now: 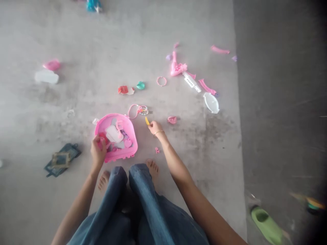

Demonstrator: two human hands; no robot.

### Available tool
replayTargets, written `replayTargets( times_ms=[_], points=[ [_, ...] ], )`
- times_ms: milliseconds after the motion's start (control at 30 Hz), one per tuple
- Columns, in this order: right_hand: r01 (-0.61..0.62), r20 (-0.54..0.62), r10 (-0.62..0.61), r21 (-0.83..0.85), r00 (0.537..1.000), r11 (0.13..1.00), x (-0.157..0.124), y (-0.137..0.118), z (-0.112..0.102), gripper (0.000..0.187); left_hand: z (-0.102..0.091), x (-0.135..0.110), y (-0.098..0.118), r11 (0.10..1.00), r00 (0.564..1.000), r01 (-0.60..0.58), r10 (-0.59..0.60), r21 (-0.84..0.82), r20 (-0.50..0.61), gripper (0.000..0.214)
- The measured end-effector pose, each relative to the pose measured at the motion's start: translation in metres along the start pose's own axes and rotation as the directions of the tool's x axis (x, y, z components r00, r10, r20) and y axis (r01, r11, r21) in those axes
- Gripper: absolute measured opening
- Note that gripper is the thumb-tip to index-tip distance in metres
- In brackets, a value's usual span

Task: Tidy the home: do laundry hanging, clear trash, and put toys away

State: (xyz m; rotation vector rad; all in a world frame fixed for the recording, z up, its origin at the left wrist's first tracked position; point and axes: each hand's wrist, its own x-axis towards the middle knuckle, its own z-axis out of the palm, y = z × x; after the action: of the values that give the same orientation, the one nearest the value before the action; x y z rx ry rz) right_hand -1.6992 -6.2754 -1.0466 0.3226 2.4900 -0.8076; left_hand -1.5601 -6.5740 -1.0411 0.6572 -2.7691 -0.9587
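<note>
My left hand [99, 149] is closed over the left wall of a pink plastic case [133, 132], its fingertips reaching inside. The case lies on the floor before my feet and holds a pink comb [119, 125], a white piece [114, 134] and several small pink and purple toy parts. Between the fingertips of my right hand [154, 127] is a small curved yellow piece [147, 121], too small to name. Just beyond it lie a pink hair band or bracelet [132, 111] and a beaded bracelet [143, 110].
Around the case are a pink ring [161, 81], a red and white packet [123, 90], a teal piece [140, 85] and a pink clip-like piece [172, 119]. Farther right lie a pink toy part [176, 68] and a white oval [211, 103]. Dark frames [62, 160] lie left, a green shoe [267, 224] right.
</note>
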Motion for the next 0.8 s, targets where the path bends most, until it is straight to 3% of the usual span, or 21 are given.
replayTargets(
  times_ms=[133, 233, 367, 500, 567, 667, 733, 800],
  points=[
    [0.14, -0.018, -0.143, 0.358, 0.99, 0.923, -0.03, -0.011, 0.008, 0.021, 0.013, -0.007, 0.016, 0.994, 0.999, 0.05, -0.051, -0.093, -0.006, 0.034],
    [0.183, 0.052, -0.246, 0.525, 0.968, 0.831, -0.049, -0.023, 0.024, 0.021, 0.021, -0.008, 0.027, 0.985, 0.999, 0.044, -0.042, -0.167, 0.016, 0.033],
    [0.138, 0.081, -0.24, 0.625, 0.967, 0.768, -0.063, -0.033, 0.04, 0.023, 0.031, -0.005, 0.039, 0.976, 0.998, 0.0, 0.015, -0.218, 0.067, 0.031],
    [0.076, 0.024, -0.141, 0.746, 0.99, 0.662, -0.069, -0.013, 0.026, 0.021, 0.033, -0.005, 0.048, 0.982, 0.979, -0.106, 0.131, -0.159, 0.154, 0.027],
    [0.057, -0.039, -0.042, 0.699, 0.998, 0.713, -0.074, 0.01, 0.009, 0.02, 0.033, -0.006, 0.05, 0.978, 0.963, -0.149, 0.176, -0.143, 0.203, 0.028],
    [-0.006, -0.079, 0.042, 0.409, 0.996, 0.912, -0.091, 0.051, -0.009, 0.023, 0.031, -0.009, 0.05, 0.976, 0.952, -0.186, 0.208, -0.113, 0.226, 0.029],
    [-0.066, -0.035, 0.075, 0.21, 0.997, 0.975, -0.107, 0.075, -0.008, 0.027, 0.031, -0.009, 0.049, 0.976, 0.954, -0.189, 0.208, -0.105, 0.216, 0.029],
    [-0.071, 0.031, 0.067, 0.145, 0.997, 0.987, -0.122, 0.092, 0.002, 0.029, 0.031, -0.009, 0.049, 0.977, 0.957, -0.179, 0.2, -0.114, 0.209, 0.03]
  ],
)
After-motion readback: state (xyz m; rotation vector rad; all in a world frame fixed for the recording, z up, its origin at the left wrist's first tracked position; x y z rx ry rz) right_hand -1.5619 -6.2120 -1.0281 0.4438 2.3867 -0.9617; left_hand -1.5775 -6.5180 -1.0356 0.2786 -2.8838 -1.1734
